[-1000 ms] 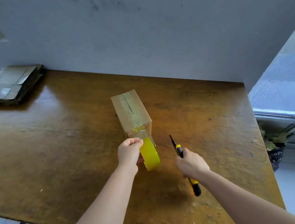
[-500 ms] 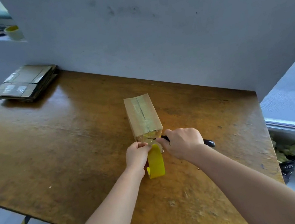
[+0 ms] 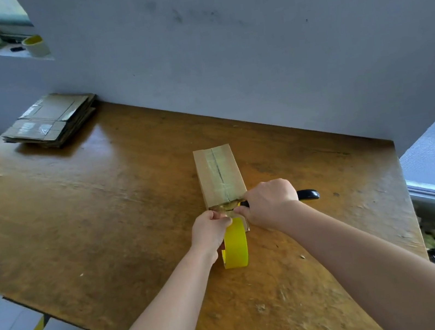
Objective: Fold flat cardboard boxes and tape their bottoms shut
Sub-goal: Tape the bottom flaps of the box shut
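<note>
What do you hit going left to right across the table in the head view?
Stack of flat boxes → left hand, holding the tape roll → right hand → butt of the knife it grips. The folded box overlaps both hands, so it's left out.

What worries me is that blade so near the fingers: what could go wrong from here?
1. The right hand holds the knife close beside the left hand; a slip could nick its fingers.
2. The blade works at the near end of the box, so it might slice cardboard.
3. The left hand grips the tape roll; once cut, its free end may stick back down.
</note>
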The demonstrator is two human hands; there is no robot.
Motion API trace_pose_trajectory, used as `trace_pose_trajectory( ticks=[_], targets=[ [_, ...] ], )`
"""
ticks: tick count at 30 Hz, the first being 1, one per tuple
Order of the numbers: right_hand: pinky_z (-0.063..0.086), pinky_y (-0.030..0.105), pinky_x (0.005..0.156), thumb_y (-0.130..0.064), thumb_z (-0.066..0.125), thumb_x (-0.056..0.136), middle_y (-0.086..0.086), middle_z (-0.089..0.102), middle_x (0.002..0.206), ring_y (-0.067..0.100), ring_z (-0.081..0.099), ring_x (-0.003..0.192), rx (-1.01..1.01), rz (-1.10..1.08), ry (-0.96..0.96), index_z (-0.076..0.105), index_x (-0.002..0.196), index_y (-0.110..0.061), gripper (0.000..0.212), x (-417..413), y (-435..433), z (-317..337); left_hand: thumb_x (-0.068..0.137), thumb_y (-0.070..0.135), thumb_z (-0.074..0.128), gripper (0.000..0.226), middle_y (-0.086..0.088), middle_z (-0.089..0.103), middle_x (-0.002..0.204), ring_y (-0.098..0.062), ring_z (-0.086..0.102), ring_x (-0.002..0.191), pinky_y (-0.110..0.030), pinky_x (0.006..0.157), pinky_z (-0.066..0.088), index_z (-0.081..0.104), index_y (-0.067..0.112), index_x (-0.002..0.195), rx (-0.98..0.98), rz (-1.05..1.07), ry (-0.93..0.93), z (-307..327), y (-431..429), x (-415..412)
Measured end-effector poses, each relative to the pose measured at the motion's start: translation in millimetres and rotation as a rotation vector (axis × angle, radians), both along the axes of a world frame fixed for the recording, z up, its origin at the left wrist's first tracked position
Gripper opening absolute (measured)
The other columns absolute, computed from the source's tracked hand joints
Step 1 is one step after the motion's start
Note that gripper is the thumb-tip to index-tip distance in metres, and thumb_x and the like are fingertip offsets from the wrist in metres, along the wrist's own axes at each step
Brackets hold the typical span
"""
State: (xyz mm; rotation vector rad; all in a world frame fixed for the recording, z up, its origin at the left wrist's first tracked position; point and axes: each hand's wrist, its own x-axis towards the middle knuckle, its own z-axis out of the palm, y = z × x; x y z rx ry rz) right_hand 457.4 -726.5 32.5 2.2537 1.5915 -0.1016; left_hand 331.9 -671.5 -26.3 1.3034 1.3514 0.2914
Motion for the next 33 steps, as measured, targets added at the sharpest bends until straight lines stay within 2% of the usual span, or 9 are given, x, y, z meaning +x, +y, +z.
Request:
trace_pose_trajectory(
  ticks=[4, 7, 11, 16, 18, 22, 25, 28, 33],
  targets=[
    [0.037, 0.029, 0.053, -0.051, 0.045, 0.096, -0.001, 0.058, 0.070, 0.016, 0.053, 0.061, -0.072, -0.007, -0.058, 0.066, 0.082, -0.018, 0.041, -0.1, 1.5, -8.3, 0.087, 0.024, 0.065, 0.007, -0.002, 0.065, 0.090, -0.017, 0.058, 0.085, -0.036, 0.074, 0.050, 0.064, 0.018, 0.083, 0.025, -0.069, -0.009, 2.2, 0.1, -1.7],
    [0.032, 0.028, 0.047, -0.064, 0.038, 0.092, -0.003, 0.056, 0.067, 0.015, 0.051, 0.057, 0.014, -0.111, 0.055, 0.057, 0.075, -0.020, 0.051, 11.7, -12.1, -19.9, 0.086, 0.023, 0.066, 0.008, -0.002, 0.066, 0.088, -0.018, 0.061, 0.083, -0.038, 0.075, 0.052, 0.067, 0.016, 0.082, 0.061, -0.074, -0.006, 3.6, 2.7, -5.4],
    [0.034, 0.028, 0.048, -0.071, 0.038, 0.088, -0.005, 0.056, 0.070, 0.019, 0.055, 0.064, 0.101, -0.179, 0.133, 0.056, 0.086, -0.023, 0.051, 24.9, -46.2, -44.7, 0.085, 0.020, 0.066, 0.007, -0.005, 0.067, 0.087, -0.018, 0.061, 0.080, -0.032, 0.067, 0.050, 0.068, 0.013, 0.084, 0.101, -0.124, 0.043, 4.3, 6.1, -5.3],
    [0.038, 0.030, 0.060, -0.074, 0.044, 0.083, -0.001, 0.066, 0.101, 0.021, 0.063, 0.094, 0.031, -0.214, 0.209, 0.055, 0.121, -0.029, 0.059, 13.5, -79.1, -85.0, 0.087, 0.020, 0.065, 0.006, 0.000, 0.063, 0.087, -0.010, 0.054, 0.079, -0.023, 0.058, 0.041, 0.067, 0.016, 0.084, 0.106, -0.129, 0.060, 4.3, 8.0, -5.8],
    [0.040, 0.032, 0.067, -0.076, 0.045, 0.081, 0.000, 0.064, 0.107, 0.022, 0.059, 0.101, 0.038, -0.223, 0.199, 0.055, 0.121, -0.029, 0.062, 10.5, -80.3, -89.0, 0.088, 0.022, 0.065, 0.005, 0.004, 0.062, 0.087, -0.008, 0.053, 0.080, -0.021, 0.056, 0.037, 0.067, 0.020, 0.084, 0.106, -0.128, 0.065, 3.1, 8.6, -6.6],
    [0.044, 0.036, 0.079, -0.076, 0.049, 0.078, 0.004, 0.056, 0.108, 0.026, 0.053, 0.102, 0.467, -0.189, 0.222, 0.056, 0.111, -0.019, 0.065, 6.5, -57.0, -68.9, 0.087, 0.023, 0.065, 0.004, 0.002, 0.064, 0.089, -0.010, 0.056, 0.082, -0.026, 0.062, 0.046, 0.068, 0.022, 0.085, 0.084, -0.118, 0.038, 1.1, 9.9, -7.7],
    [0.047, 0.042, 0.092, -0.063, 0.062, 0.079, 0.010, 0.052, 0.131, 0.030, 0.049, 0.119, 0.747, -0.056, 0.270, 0.048, 0.131, -0.017, 0.071, 0.1, -22.9, -49.1, 0.087, 0.024, 0.065, 0.005, 0.001, 0.066, 0.089, -0.014, 0.058, 0.083, -0.032, 0.072, 0.049, 0.069, 0.022, 0.084, 0.046, -0.084, 0.001, 0.8, 11.9, -8.8],
    [0.031, 0.045, 0.111, -0.055, 0.068, 0.081, 0.008, 0.033, 0.153, 0.029, 0.028, 0.142, 0.627, 0.065, 0.299, 0.033, 0.146, -0.024, 0.080, -5.8, 3.8, -41.1, 0.088, 0.025, 0.065, 0.008, 0.003, 0.064, 0.098, -0.012, 0.055, 0.083, -0.030, 0.069, 0.045, 0.069, 0.020, 0.092, 0.032, -0.086, 0.018, 0.9, 13.6, -9.3],
    [0.029, 0.044, 0.112, -0.047, 0.070, 0.082, 0.006, 0.033, 0.153, 0.027, 0.024, 0.143, 0.501, 0.094, 0.247, 0.037, 0.144, -0.026, 0.073, -6.5, 23.0, -48.6, 0.088, 0.030, 0.063, 0.009, 0.004, 0.062, 0.095, -0.013, 0.056, 0.086, -0.036, 0.076, 0.049, 0.064, 0.025, 0.095, 0.028, -0.095, 0.022, -1.3, 17.0, -9.4]
  ],
)
